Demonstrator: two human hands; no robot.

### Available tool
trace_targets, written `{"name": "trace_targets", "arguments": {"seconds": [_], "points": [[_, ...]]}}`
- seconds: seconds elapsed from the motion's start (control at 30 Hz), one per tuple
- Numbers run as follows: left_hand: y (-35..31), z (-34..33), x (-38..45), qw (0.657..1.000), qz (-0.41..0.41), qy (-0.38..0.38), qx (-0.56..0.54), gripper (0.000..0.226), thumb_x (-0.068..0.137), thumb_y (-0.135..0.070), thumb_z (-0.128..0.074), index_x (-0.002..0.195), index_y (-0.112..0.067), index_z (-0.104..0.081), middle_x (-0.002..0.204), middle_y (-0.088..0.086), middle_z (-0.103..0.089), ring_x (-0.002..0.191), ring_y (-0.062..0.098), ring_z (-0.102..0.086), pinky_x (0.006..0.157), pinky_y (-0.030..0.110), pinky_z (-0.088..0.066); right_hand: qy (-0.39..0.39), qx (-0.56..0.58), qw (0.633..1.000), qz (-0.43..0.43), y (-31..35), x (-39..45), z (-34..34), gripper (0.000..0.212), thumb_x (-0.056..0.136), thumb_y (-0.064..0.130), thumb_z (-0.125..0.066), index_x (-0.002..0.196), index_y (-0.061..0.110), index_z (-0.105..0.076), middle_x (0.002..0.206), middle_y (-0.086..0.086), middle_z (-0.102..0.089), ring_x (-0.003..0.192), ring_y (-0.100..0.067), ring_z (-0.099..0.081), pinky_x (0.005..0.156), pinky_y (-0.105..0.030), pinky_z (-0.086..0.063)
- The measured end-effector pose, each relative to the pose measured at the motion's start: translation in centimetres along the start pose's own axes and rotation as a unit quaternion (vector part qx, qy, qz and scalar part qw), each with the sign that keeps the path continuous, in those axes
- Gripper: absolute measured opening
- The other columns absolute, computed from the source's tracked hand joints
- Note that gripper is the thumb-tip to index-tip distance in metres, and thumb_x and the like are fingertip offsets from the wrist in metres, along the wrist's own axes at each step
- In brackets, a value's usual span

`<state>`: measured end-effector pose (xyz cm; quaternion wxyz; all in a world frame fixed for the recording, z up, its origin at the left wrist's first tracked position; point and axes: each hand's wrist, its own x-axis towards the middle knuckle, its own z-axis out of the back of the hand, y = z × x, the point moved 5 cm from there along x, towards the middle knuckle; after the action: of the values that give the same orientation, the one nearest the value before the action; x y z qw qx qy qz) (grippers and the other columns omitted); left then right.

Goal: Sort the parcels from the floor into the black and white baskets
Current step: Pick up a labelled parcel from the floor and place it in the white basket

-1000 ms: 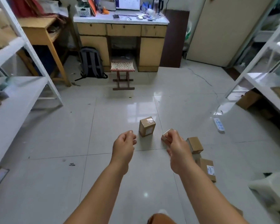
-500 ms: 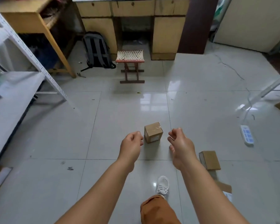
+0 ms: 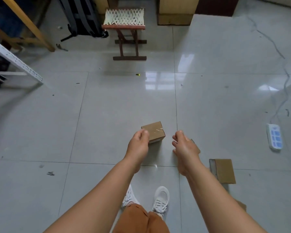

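Note:
A small brown cardboard parcel [image 3: 155, 131] with clear tape on top stands on the tiled floor in front of me. My left hand [image 3: 139, 146] is loosely curled at its left edge and overlaps its corner; whether it touches the parcel is unclear. To the right of the parcel, a short gap away, my right hand [image 3: 185, 147] hovers with its fingers curled and apart, holding nothing. A second, flatter brown parcel [image 3: 224, 170] lies on the floor further right, beside my right forearm. Neither basket is in view.
A small wooden stool [image 3: 124, 22] with a woven seat stands ahead, a grey backpack [image 3: 84, 17] to its left. A white power strip [image 3: 275, 138] with its cable lies on the right. White shelf frame [image 3: 15, 59] stands at the left. My white shoes [image 3: 160, 199] are below.
The view has tilted down and come closer to the floor. Both hands have reached forward to either side of the small parcel, the left one now at its edge, and the right one's fingers have loosened.

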<state>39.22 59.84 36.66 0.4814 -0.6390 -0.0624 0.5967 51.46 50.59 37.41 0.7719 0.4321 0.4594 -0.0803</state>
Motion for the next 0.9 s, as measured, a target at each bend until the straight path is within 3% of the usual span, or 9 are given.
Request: {"name": "trace_targets", "arguments": {"seconds": [0.13,0.37,0.5,0.57,0.63,0.73,0.8,0.9], "points": [[3.0,-2.0,7.0,0.999,0.024,0.023,0.036,0.052,0.099,-0.042,-0.033,0.146,-0.02,-0.034,0.148,-0.003,-0.039,0.135,0.016,-0.038,0.113,0.033,-0.028,-0.008,-0.074,0.997,-0.007,-1.4,6.3,-1.2,0.026,0.098,0.03,-0.032,0.084,0.017,-0.05,0.085,0.0,-0.045,0.071,-0.012,-0.039,0.061,-0.025,-0.03],[8.6,-4.7,16.4,0.99,0.051,0.075,0.112,0.054,0.102,-0.042,-0.025,0.151,-0.022,-0.021,0.158,-0.004,-0.02,0.145,0.015,-0.019,0.116,0.032,-0.016,0.02,-0.197,0.98,-0.01,-5.2,17.2,-4.2,0.027,0.101,0.028,-0.019,0.099,0.015,-0.043,0.099,-0.003,-0.042,0.081,-0.019,-0.035,0.059,-0.025,-0.027],[10.7,-6.1,20.7,0.986,0.049,0.094,0.131,0.053,0.104,-0.039,-0.018,0.15,-0.014,-0.025,0.157,-0.001,-0.023,0.145,0.016,-0.021,0.116,0.031,-0.016,0.041,-0.229,0.973,-0.008,-7.3,22.6,-6.5,0.017,0.1,0.031,-0.02,0.101,0.023,-0.036,0.107,-0.002,-0.041,0.086,-0.02,-0.034,0.057,-0.027,-0.027],[11.7,-6.7,22.7,0.983,0.043,0.108,0.143,0.054,0.103,-0.04,-0.015,0.151,-0.015,-0.023,0.159,-0.001,-0.021,0.146,0.015,-0.017,0.119,0.032,-0.013,0.049,-0.232,0.972,-0.002,-8.3,25.1,-7.6,0.025,0.1,0.035,-0.021,0.105,0.021,-0.041,0.114,-0.004,-0.046,0.095,-0.022,-0.039,0.071,-0.029,-0.032],[12.7,-7.4,24.3,0.977,0.025,0.129,0.167,0.055,0.103,-0.04,-0.014,0.152,-0.014,-0.019,0.16,-0.003,-0.015,0.147,0.011,-0.009,0.119,0.028,-0.005,0.052,-0.242,0.969,0.009,-9.1,27.4,-8.5,0.044,0.1,0.04,-0.022,0.126,0.015,-0.046,0.136,-0.006,-0.046,0.116,-0.024,-0.044,0.085,-0.031,-0.033],[14.6,-8.1,26.3,0.965,0.017,0.144,0.217,0.058,0.102,-0.044,-0.011,0.153,-0.016,-0.014,0.161,-0.005,-0.006,0.147,0.007,0.002,0.118,0.027,0.002,0.034,-0.24,0.97,0.013,-9.8,29.7,-9.5,0.055,0.101,0.044,-0.023,0.149,0.017,-0.029,0.156,-0.002,-0.03,0.14,-0.023,-0.032,0.106,-0.035,-0.029],[16.1,-7.9,27.1,0.962,0.036,0.133,0.237,0.063,0.099,-0.052,-0.01,0.153,-0.021,-0.01,0.162,-0.005,-0.001,0.147,0.009,0.006,0.12,0.037,0.002,0.036,-0.232,0.972,0.002,-10.3,30.6,-10.1,0.056,0.102,0.045,-0.021,0.154,0.022,-0.019,0.16,0.002,-0.021,0.144,-0.02,-0.024,0.112,-0.036,-0.023],[17.7,-6.9,27.4,0.963,0.064,0.101,0.243,0.067,0.097,-0.057,-0.011,0.153,-0.022,-0.005,0.161,-0.001,0.007,0.148,0.013,0.009,0.12,0.042,0.0,0.06,-0.224,0.973,0.003,-11.1,30.6,-11.4,0.055,0.102,0.046,-0.018,0.152,0.024,-0.026,0.156,0.001,-0.03,0.141,-0.021,-0.03,0.107,-0.034,-0.027]]}}
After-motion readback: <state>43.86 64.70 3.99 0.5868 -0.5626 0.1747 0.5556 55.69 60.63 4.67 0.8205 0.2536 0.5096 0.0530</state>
